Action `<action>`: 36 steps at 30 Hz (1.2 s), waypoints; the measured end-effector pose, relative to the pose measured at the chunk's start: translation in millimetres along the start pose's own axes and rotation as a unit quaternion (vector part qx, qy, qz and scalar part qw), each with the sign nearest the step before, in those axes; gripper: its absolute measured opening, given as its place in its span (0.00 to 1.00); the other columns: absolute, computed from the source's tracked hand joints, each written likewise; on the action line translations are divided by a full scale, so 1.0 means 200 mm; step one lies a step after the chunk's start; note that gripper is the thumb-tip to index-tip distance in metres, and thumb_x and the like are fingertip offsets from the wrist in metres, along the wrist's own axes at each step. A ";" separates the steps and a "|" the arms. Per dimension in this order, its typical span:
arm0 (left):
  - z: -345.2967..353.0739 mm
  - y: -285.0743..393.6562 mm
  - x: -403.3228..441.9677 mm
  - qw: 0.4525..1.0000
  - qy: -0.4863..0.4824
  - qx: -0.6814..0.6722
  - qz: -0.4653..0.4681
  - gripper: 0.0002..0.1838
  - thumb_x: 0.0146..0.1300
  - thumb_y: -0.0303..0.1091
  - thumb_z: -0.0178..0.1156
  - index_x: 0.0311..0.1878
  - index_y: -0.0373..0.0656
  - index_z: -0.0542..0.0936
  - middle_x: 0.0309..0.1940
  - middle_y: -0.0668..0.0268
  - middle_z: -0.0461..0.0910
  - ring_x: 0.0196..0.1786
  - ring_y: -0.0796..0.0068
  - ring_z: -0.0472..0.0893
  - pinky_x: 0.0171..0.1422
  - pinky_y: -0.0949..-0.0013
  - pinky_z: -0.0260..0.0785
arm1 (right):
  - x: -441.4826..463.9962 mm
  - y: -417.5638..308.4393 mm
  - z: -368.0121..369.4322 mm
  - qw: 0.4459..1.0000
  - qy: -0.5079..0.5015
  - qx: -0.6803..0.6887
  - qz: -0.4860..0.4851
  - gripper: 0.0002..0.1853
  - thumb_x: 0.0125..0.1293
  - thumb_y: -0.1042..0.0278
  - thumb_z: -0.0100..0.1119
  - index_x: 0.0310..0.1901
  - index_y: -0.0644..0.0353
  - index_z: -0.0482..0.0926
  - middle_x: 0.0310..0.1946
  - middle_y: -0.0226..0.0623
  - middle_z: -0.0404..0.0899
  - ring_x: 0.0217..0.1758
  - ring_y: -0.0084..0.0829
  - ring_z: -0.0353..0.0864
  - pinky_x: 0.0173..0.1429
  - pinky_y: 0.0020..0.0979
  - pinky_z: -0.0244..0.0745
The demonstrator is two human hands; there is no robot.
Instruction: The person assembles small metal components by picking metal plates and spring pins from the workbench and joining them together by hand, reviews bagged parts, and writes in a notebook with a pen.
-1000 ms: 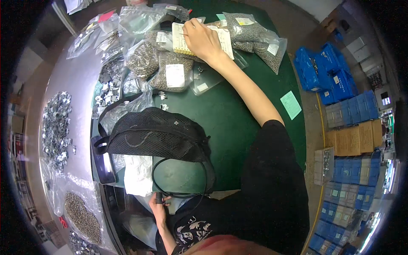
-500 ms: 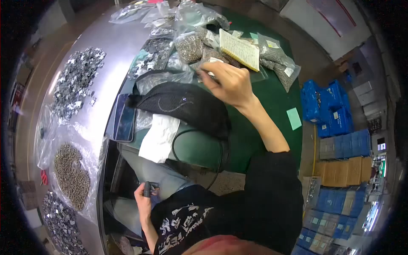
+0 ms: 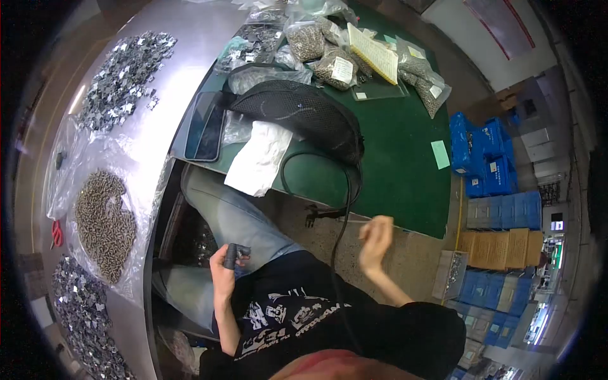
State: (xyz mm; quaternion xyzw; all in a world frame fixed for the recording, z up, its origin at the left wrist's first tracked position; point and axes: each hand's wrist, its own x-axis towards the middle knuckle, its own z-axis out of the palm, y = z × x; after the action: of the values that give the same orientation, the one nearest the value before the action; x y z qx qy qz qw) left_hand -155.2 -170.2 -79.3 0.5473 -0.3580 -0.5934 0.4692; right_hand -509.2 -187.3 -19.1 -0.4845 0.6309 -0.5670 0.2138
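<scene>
Closer to the wearer than the black mesh bag (image 3: 304,111), dark finger covers (image 3: 230,256), probably protective, cap the left hand (image 3: 223,273); its grip and the blurred right hand's (image 3: 377,244) cannot be told. Beyond the mesh bag, packs of parts (image 3: 324,68), labelled presumably for identification, crowd the green worktop (image 3: 405,152); blue crates (image 3: 465,149) stand rightward.

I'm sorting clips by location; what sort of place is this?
Probably a small-parts factory or workshop: loose metallic-looking pieces heaped on a shiny bench, labelled bags of small parts, and blue crates beyond the green tabletop.
</scene>
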 end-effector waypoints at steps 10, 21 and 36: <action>-0.13 0.02 -0.18 0.986 0.129 -0.065 0.088 0.11 0.79 0.37 0.55 0.40 0.40 0.78 0.30 0.69 0.80 0.32 0.80 0.79 0.37 0.77 0.70 | -0.17 -0.21 0.90 0.823 -0.455 0.105 -0.325 0.09 0.67 0.64 0.71 0.45 0.55 0.84 0.32 0.34 0.86 0.29 0.34 0.87 0.32 0.34 0.80; -0.10 0.21 -0.55 0.898 0.387 -0.114 0.177 0.09 0.78 0.28 0.54 0.42 0.37 0.81 0.33 0.66 0.83 0.33 0.79 0.82 0.36 0.75 0.72 | -0.27 -0.67 1.39 0.735 -0.550 0.292 -0.267 0.09 0.67 0.80 0.66 0.47 0.61 0.88 0.25 0.31 0.83 0.21 0.15 0.76 0.24 0.20 0.63; -0.24 0.48 -0.74 0.851 0.425 -0.036 0.306 0.03 0.66 0.20 0.64 0.35 0.36 0.81 0.33 0.63 0.82 0.35 0.77 0.81 0.39 0.75 0.70 | -0.47 -0.95 1.42 0.633 -0.688 0.269 -0.231 0.13 0.60 0.81 0.72 0.47 0.59 0.90 0.26 0.32 0.83 0.20 0.19 0.73 0.25 0.24 0.62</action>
State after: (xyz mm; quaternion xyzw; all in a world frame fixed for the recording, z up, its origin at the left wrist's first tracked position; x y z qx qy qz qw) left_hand -97.9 -54.2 50.3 0.5918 -0.2513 -0.1420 0.7526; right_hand -165.2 -229.3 55.3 -0.7849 -0.0120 -0.2449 0.5690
